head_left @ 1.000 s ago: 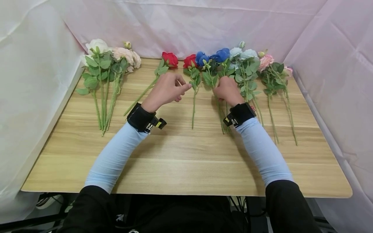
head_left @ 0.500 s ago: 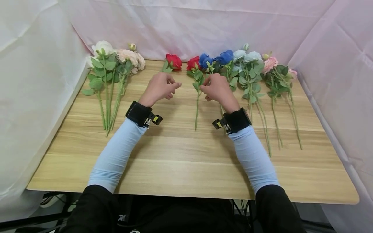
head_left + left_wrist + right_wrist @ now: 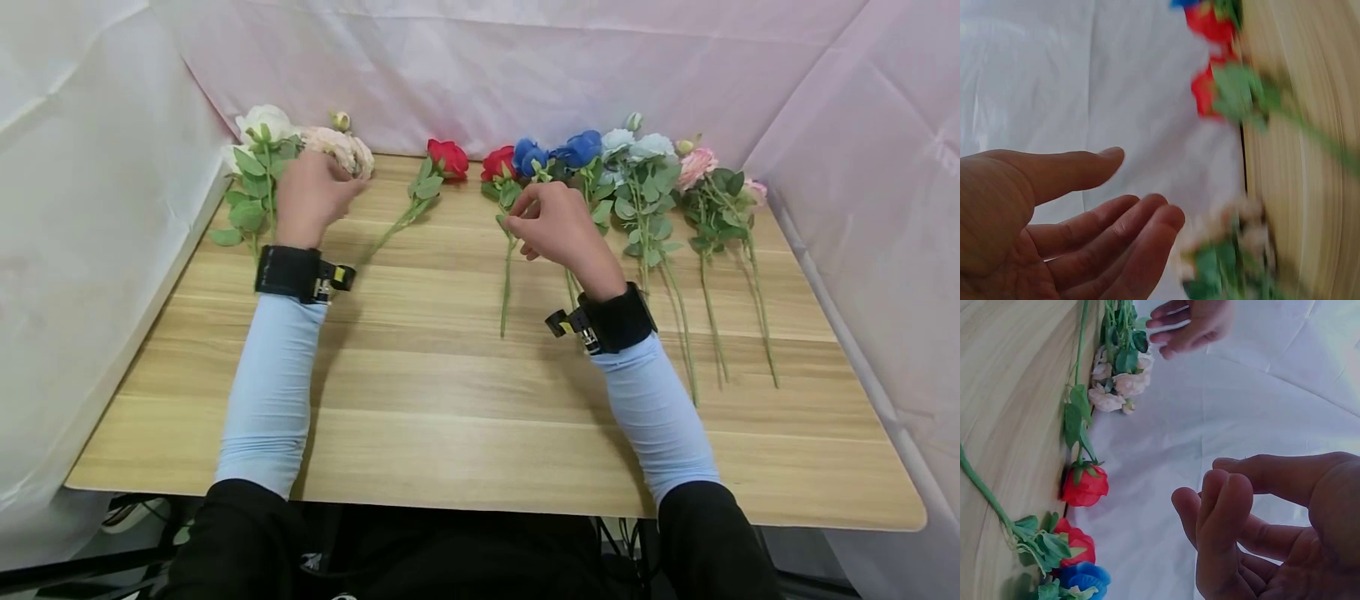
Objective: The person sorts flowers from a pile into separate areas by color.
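Note:
My left hand is raised over the pale pink flowers, overlapping their leaves and stems in the head view. Its fingers are relaxed and apart from the thumb, with nothing between them. White flowers lie just left of it. My right hand hovers above the stems of the blue flowers, fingers loosely bent and holding nothing. Beside it lies one red rose, stem toward me. Another red rose lies slantwise between the two hands.
Light blue flowers and pink flowers lie to the right, stems pointing toward the front of the wooden table. White cloth hangs behind the table and on both sides.
My right hand let go of a blue flower's stem and moved left, then stayed nearly still. My left hand moved left from the slanted red rose to the pale pink flowers.

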`<state>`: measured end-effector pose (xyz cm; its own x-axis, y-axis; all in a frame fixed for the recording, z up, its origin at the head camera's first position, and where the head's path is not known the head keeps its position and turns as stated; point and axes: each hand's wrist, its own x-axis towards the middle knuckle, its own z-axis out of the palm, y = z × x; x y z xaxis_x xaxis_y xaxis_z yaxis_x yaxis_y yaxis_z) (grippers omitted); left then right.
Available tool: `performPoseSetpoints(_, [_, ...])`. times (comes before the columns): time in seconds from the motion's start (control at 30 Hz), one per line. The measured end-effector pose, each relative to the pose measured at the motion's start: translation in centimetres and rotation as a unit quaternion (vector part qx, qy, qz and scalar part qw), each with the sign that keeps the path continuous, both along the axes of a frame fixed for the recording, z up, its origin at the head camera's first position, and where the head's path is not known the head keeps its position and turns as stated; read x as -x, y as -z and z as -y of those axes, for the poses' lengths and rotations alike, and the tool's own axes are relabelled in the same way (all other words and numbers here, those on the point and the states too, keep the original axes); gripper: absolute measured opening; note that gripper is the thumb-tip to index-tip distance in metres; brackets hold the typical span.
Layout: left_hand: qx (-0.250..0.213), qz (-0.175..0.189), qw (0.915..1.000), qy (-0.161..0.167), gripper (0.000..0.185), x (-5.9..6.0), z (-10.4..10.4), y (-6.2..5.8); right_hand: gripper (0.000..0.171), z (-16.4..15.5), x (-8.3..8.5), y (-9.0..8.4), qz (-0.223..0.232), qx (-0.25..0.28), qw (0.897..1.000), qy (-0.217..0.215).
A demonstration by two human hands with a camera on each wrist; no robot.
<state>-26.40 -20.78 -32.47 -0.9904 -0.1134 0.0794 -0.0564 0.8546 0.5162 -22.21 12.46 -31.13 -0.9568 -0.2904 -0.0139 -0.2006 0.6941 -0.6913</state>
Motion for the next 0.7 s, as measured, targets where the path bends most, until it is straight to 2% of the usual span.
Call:
performPoseSetpoints(0.07, [0.032,-0.007,0.9988,-0.036,0.044,0.2,2.3,0.5,0.023,0.1,-0.2,-0.1,0.000,0.001,1.000,-0.002])
performPoseSetpoints(0.1, [0.044,0.001,0.9975,-0.055,0.049,0.2,3.3,0.7,0.023,0.1,-0.2,-0.2,-0.001,0.001,1.000,-0.004])
performPoseSetpoints(0.17, [0.066,0.030,0.9936,-0.086,0.054,0.3,5.2,1.2,0.023,0.2,-0.3,-0.3,-0.003,0.004,1.000,-0.006])
performPoseSetpoints(0.23, [0.082,0.078,0.9886,-0.100,0.051,0.2,6.5,1.5,0.023,0.2,-0.4,-0.4,-0.005,0.007,1.000,-0.007])
performPoseSetpoints(0.3, [0.087,0.123,0.9840,-0.095,0.047,0.2,7.2,1.8,0.023,0.2,-0.4,-0.5,-0.004,0.007,1.000,-0.006])
performPoseSetpoints(0.4, [0.064,0.168,0.9813,-0.069,0.041,0.3,7.5,2.3,0.023,0.1,-0.5,-0.5,0.003,0.005,1.000,-0.003])
performPoseSetpoints(0.53, [0.040,0.178,0.9820,-0.048,0.033,0.6,7.2,2.6,0.023,0.1,-0.5,-0.4,0.007,0.005,1.000,-0.002])
performPoseSetpoints(0.7, [0.057,0.174,0.9823,-0.040,0.034,0.6,7.0,2.4,0.022,0.3,-0.5,-0.2,0.000,0.011,1.000,-0.003])
